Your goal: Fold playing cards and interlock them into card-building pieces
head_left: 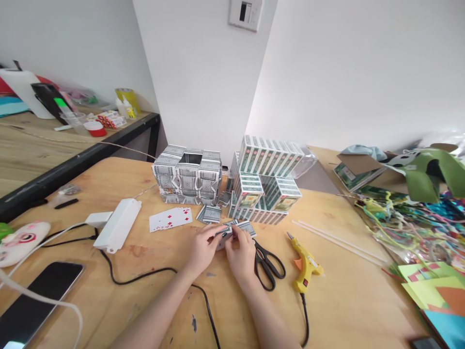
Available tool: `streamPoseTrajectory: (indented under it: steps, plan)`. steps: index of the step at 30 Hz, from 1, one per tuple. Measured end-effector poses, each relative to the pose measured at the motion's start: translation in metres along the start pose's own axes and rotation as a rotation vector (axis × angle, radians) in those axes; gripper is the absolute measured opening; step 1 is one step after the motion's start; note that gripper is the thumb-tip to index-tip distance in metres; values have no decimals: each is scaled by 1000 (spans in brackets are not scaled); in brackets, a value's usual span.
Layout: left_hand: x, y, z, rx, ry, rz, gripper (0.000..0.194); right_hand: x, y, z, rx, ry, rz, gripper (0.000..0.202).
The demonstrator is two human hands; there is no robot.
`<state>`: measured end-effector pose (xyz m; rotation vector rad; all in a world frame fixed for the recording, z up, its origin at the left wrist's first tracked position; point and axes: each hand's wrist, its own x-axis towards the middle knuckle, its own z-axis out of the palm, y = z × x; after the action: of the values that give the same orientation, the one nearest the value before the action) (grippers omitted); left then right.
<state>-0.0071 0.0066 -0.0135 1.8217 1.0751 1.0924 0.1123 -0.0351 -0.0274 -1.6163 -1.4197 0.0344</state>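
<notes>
Near the middle of the wooden table, my left hand (204,246) and my right hand (241,251) hold a small card box (224,238) between their fingertips. My fingers cover part of the box. Patterned playing cards (209,214) lie just beyond it, some partly under the box and fingers. Fanned cards with red diamonds (170,219) rest face up to the left. Black-handled scissors (268,265) lie right beside my right hand. Farther right is a yellow glue gun (305,264) on its side.
Behind my hands stand a structure of patterned cards (188,177) and stacked card boxes (269,157). White glue sticks (339,241) lie right. A white power strip (119,225), black cable (145,275) and phone (38,303) are left. Craft materials (417,228) cover the far right.
</notes>
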Motion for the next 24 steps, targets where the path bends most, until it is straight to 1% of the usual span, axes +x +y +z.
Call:
streamPoseTrajectory:
  steps: [5,8,10,13,17,24]
  plan:
    - [2,-2,0,-100,70,-155,27,3,-3,-5,232,-70,78,30]
    - [2,-4,0,-155,108,-186,29,4,-9,-8,342,-113,121,29]
    - [1,-4,0,-146,120,-173,26,5,-13,-8,390,-120,172,24]
    - [0,-3,-1,-58,132,-126,16,5,-14,-6,422,-102,241,17]
    - [-1,-3,-1,-2,170,-67,13,4,-12,-5,392,-82,233,17]
    - [-2,-5,1,44,176,0,14,2,-13,-6,311,-44,271,16]
